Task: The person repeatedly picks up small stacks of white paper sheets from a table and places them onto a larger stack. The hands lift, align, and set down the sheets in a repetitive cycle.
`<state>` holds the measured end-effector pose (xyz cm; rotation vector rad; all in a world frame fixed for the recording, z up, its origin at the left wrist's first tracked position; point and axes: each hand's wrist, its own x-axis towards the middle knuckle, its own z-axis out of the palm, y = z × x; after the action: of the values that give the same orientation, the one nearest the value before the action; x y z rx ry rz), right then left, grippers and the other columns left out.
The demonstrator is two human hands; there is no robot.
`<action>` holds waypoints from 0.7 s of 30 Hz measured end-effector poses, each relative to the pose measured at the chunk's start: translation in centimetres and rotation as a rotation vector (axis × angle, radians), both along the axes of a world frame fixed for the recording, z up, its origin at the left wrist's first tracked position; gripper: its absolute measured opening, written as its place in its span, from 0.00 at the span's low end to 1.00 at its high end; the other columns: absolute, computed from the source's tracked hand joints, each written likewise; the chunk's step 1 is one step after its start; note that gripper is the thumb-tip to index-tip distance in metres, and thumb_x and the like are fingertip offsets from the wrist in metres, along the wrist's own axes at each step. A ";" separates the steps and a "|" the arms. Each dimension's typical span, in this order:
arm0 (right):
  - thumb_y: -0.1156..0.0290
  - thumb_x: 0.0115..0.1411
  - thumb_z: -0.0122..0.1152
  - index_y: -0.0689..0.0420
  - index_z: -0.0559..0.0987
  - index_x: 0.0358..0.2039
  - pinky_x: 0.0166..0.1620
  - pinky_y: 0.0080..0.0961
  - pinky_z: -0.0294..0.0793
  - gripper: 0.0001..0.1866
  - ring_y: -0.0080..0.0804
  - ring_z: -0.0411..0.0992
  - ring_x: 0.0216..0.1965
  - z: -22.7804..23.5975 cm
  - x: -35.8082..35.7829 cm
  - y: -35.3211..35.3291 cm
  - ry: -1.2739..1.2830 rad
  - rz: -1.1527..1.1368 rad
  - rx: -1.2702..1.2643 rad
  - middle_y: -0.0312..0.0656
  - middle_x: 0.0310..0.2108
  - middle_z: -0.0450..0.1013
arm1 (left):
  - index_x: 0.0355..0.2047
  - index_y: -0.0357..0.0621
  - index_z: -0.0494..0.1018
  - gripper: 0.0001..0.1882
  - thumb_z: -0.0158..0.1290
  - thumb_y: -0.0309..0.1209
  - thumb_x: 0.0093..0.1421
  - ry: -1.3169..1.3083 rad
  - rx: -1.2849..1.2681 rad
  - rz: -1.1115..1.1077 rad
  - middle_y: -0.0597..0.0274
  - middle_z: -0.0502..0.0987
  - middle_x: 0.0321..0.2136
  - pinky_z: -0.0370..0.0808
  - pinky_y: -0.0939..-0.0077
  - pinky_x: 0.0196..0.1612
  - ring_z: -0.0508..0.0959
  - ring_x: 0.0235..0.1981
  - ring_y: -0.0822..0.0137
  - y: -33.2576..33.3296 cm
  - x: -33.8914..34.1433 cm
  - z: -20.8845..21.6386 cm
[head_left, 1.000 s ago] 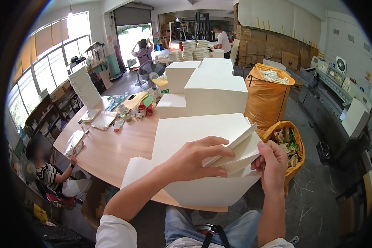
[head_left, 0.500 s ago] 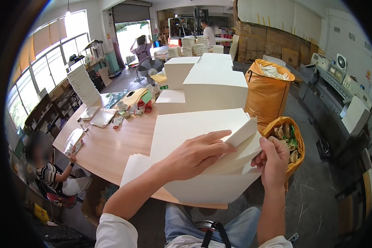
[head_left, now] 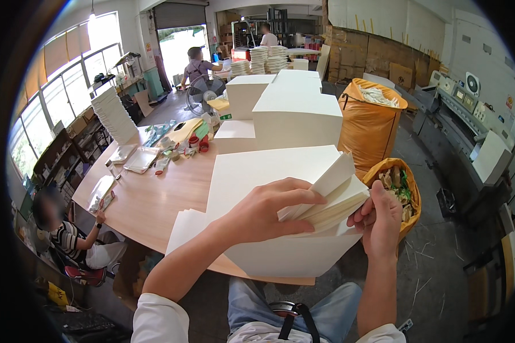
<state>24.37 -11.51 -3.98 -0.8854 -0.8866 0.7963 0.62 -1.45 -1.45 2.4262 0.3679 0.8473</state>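
Observation:
A thick stack of white paper sheets (head_left: 263,166) lies at the table's front edge. Its near right corner is lifted and bent up, with the sheet edges (head_left: 335,211) fanned apart. My left hand (head_left: 272,206) lies over the stack, and some of the raised sheets sit between its thumb and fingers. At the fanned corner, my right hand (head_left: 382,220) has its fingers curled in against the sheet ends, thumb pointing up. Its fingertips are partly hidden by the paper. More white sheets (head_left: 186,228) stick out from under the stack on the left.
Taller white paper stacks (head_left: 297,120) stand behind on the wooden table (head_left: 154,200). Tape rolls, packets and a leaning white pile (head_left: 113,117) are at the left. Orange sacks (head_left: 372,123) stand to the right. A seated person (head_left: 83,228) works at the left edge; two others are farther back.
The lifted corner sheets have spread into a wider fan. My left thumb has moved away from its fingers, around the sheets. A person at the back has lowered their arms.

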 end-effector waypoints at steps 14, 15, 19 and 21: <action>0.62 0.76 0.64 0.54 0.77 0.25 0.26 0.19 0.72 0.20 0.24 0.80 0.22 0.3 -0.6 0.4 0.014 0.006 0.020 0.35 0.21 0.77 | 0.57 0.58 0.82 0.28 0.77 0.33 0.56 -0.001 0.135 -0.006 0.58 0.82 0.60 0.83 0.57 0.59 0.83 0.58 0.49 0.0 0.1 -0.2; 0.63 0.76 0.64 0.53 0.76 0.24 0.25 0.19 0.72 0.20 0.25 0.80 0.22 0.2 -0.5 0.4 0.000 -0.005 0.014 0.36 0.21 0.77 | 0.57 0.57 0.82 0.28 0.77 0.33 0.56 -0.003 0.107 -0.003 0.58 0.82 0.59 0.83 0.57 0.59 0.83 0.58 0.49 0.0 0.2 -0.2; 0.61 0.77 0.63 0.53 0.76 0.25 0.24 0.19 0.72 0.21 0.26 0.80 0.22 -0.3 0.1 0.2 -0.004 0.001 0.008 0.37 0.21 0.78 | 0.56 0.55 0.85 0.28 0.78 0.29 0.54 -0.011 0.008 0.011 0.59 0.83 0.59 0.82 0.58 0.61 0.84 0.58 0.54 -0.1 0.2 0.0; 0.59 0.77 0.65 0.54 0.77 0.25 0.24 0.19 0.71 0.22 0.25 0.81 0.22 -0.3 0.1 0.1 0.035 0.020 0.028 0.37 0.22 0.78 | 0.56 0.54 0.85 0.29 0.79 0.27 0.53 -0.011 -0.023 0.016 0.59 0.83 0.59 0.81 0.58 0.62 0.84 0.58 0.55 -0.1 0.1 0.0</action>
<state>24.50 -11.41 -4.30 -0.8366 -0.8752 0.8128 0.77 -1.56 -1.50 2.3997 0.3907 0.8588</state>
